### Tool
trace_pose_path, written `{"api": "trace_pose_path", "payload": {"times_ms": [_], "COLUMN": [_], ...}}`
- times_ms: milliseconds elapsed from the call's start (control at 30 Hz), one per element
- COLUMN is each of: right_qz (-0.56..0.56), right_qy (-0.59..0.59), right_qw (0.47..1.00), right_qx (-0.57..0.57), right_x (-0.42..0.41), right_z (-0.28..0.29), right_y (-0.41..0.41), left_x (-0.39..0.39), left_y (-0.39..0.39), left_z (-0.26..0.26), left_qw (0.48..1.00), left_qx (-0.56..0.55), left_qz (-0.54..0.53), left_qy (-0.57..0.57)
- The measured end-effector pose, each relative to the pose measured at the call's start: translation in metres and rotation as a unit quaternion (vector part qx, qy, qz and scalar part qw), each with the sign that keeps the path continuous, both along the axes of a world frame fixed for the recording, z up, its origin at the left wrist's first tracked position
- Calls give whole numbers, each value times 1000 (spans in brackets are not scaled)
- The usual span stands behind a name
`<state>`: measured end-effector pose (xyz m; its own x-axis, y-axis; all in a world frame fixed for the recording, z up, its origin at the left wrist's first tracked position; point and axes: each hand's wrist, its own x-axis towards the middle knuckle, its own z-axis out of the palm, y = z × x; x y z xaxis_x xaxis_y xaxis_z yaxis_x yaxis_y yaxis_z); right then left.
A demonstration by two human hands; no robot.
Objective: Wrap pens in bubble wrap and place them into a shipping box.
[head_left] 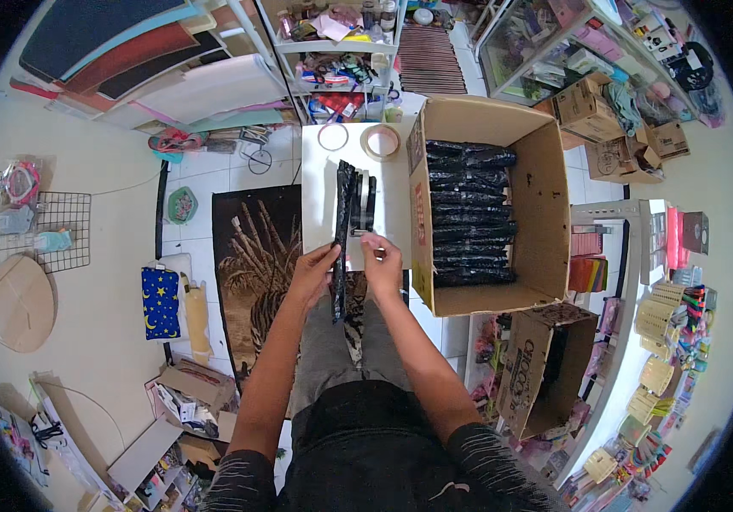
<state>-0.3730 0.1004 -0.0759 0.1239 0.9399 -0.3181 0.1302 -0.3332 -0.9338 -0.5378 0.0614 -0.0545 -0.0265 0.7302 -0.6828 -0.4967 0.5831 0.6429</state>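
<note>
My left hand is closed around the lower part of a long, narrow bundle wrapped in shiny black plastic, which lies lengthwise over the near edge of a small white table. My right hand is just right of it, thumb and fingertips brought together near the bottom of a black tape dispenser; whether a bit of tape is between them cannot be told. Two tape rolls, one thin and one thicker, lie at the table's far side.
An open cardboard box at the right holds several similar black bundles in a row. Another cardboard box stands below it. A patterned mat lies on the tiled floor to the left. White shelves stand beyond the table.
</note>
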Motion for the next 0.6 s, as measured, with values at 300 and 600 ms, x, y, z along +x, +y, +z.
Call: {"api": "trace_pose_path", "payload": {"times_ms": [300, 600], "right_qz": [-7, 29], "right_qy": [-113, -79], "right_qw": [993, 996], "right_qx": [18, 9], "right_x": [8, 14], "right_z": [-48, -58], "right_y": [30, 33], "left_x": [-11, -14], "left_y": [25, 26], "left_z": [-35, -45], "left_qw": [999, 998], "left_qx": [-7, -11], "left_qz": [-35, -58], "left_qy": [4, 12]}}
